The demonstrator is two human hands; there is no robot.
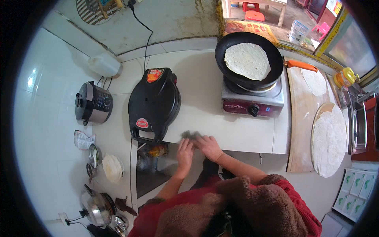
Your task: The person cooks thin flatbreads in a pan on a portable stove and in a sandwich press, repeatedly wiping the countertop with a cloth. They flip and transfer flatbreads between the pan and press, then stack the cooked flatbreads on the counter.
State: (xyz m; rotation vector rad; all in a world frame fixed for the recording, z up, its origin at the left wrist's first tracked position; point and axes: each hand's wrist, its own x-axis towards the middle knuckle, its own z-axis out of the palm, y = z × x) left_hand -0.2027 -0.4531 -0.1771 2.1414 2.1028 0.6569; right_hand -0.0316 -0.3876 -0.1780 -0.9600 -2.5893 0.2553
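My left hand (186, 154) and my right hand (209, 147) meet at the front edge of the white tiled counter (204, 118). Between their fingertips is a small dark grey-green cloth (190, 135), blurred, so its exact kind is hard to tell. Both hands have their fingers on it. Left of them sits a closed black electric baking pan (154, 102), its handle towards me. Beyond, to the right, a black frying pan (219, 59) rests on a gas stove (251, 100). One round flatbread (248, 61) lies inside that pan.
At right a floured wooden board (302, 124) carries a flatbread sheet (315, 81) and a stack of flatbreads (329, 142). An orange pan handle (302, 65) juts over it. Leftwards stand a pressure cooker (93, 102), a plate of wrappers (112, 168) and a steel pot (96, 206).
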